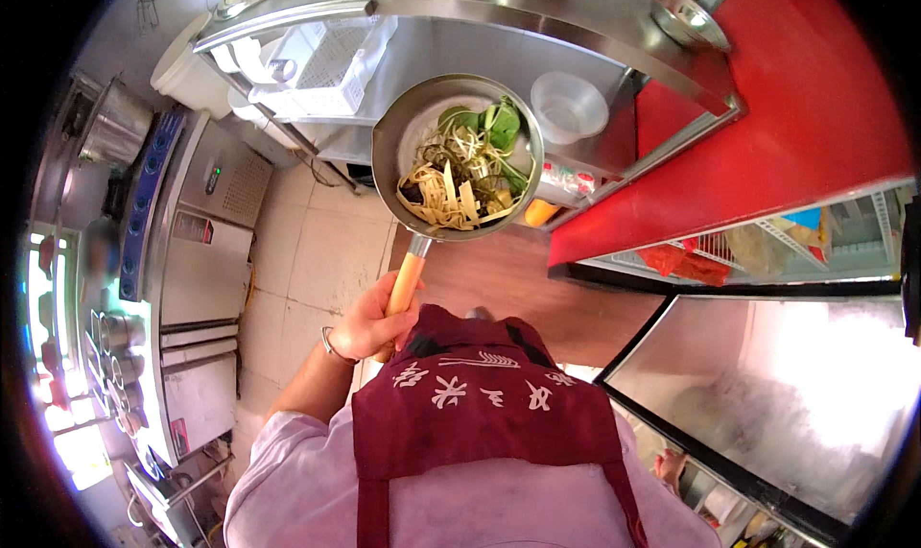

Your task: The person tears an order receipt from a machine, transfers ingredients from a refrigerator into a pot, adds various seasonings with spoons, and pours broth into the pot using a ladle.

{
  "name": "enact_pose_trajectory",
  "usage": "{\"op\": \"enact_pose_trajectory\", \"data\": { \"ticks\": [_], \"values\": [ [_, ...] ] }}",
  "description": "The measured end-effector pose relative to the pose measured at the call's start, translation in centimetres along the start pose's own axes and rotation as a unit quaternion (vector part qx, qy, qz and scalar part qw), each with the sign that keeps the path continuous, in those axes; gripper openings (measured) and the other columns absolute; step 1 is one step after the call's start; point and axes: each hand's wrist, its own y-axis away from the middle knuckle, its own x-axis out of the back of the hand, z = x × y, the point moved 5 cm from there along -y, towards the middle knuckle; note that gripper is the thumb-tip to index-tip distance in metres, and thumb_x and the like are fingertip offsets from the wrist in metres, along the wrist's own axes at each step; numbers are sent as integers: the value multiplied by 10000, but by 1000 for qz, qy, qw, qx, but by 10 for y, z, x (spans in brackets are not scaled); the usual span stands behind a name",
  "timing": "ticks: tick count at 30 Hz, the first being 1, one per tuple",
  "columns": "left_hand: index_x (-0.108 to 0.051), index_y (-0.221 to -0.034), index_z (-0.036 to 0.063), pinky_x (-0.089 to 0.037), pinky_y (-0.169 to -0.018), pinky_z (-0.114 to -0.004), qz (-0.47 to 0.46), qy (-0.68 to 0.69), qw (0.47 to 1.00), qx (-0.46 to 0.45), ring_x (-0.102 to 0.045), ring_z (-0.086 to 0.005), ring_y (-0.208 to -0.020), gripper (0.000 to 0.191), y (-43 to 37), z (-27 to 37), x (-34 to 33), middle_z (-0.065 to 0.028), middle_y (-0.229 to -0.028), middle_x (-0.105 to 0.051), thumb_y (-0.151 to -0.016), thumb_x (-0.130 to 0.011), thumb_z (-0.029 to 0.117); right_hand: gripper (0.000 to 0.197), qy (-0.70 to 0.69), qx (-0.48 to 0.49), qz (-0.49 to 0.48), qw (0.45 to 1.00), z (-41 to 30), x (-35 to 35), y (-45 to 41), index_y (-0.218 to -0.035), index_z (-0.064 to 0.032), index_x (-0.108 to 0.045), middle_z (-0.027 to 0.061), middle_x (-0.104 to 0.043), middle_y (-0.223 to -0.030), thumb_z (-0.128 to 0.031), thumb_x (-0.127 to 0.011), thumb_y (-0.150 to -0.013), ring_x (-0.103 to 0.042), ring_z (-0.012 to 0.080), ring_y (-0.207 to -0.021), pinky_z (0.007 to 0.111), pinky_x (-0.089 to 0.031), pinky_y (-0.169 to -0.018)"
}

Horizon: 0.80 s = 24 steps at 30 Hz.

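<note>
My left hand [374,321] grips the yellow-orange handle of a metal saucepan [383,166] with a pouring lip, held out before me. Inside the pan are flat tofu-like strips [432,192], bean sprouts [471,148], green leaves [506,127] and dark seaweed-like shreds. A bracelet circles my left wrist. Low on the right, my right hand [670,467] shows only in part, beside the lower edge of a fogged glass fridge door [734,375]. Its fingers are too small and too much covered to read.
The door stands open from a red display fridge [784,145] with bagged goods on wire shelves. Ahead is a steel worktable [460,12]; a white plastic basket [316,66] and a clear plastic bowl [568,105] sit on its lower shelf. Steel kitchen equipment [205,267] lines the left.
</note>
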Motion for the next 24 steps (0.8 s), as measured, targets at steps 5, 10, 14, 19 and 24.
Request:
{"op": "enact_pose_trajectory", "data": {
  "ticks": [5, 10, 14, 19, 24],
  "values": [
    [-346, -1213, 8, -427, -472, -209, -8, 12, 1000, 4, -514, -88, -541, 399, 0, -8, 5, -28, -764, -502, -864, -539, 27, 298, 85, 28, 18, 996, -16, 29, -27, -952, -69, -641, 169, -630, -891, -325, -511, -874, -595, 314, -872, 428, -481, -750],
    [-372, -1222, 23, -424, -442, -198, 52, -13, 999, -6, -489, -68, -513, 403, -14, -36, 12, -4, -798, -492, -858, -542, 48, 326, 375, 455, 180, 787, -235, 52, -68, -941, -36, -629, 216, -620, -874, -334, -520, -866, -605, 379, -801, 470, -472, -732],
    [-372, -1246, 20, -428, -515, -190, 120, -30, 990, 62, -499, -62, -604, 441, -23, -35, -1, 1, -808, -492, -852, -568, 58, 112, 74, 746, 169, 640, -545, 45, 178, -952, -17, -617, 82, -609, -760, -66, -524, -912, -574, 119, -682, 254, -451, -586],
    [-395, -1238, 25, -415, -532, -184, 216, -40, 975, 22, -490, -50, -634, 439, -34, -47, -28, 4, -825, -501, -845, -587, 58, 99, 250, 912, 158, 283, -670, -27, 322, -838, -68, -648, 73, -565, -813, -81, -634, -741, -590, 201, -772, 325, -493, -610],
    [-402, -1225, 23, -409, -510, -190, 333, -4, 943, 11, -488, -56, -597, 415, -55, -49, -68, 2, -813, -503, -852, -580, 60, 25, 427, 876, 214, 71, -713, -93, 298, -682, -89, -596, 48, -516, -807, -98, -573, -682, -553, 190, -797, 288, -498, -592]
  ]
}}
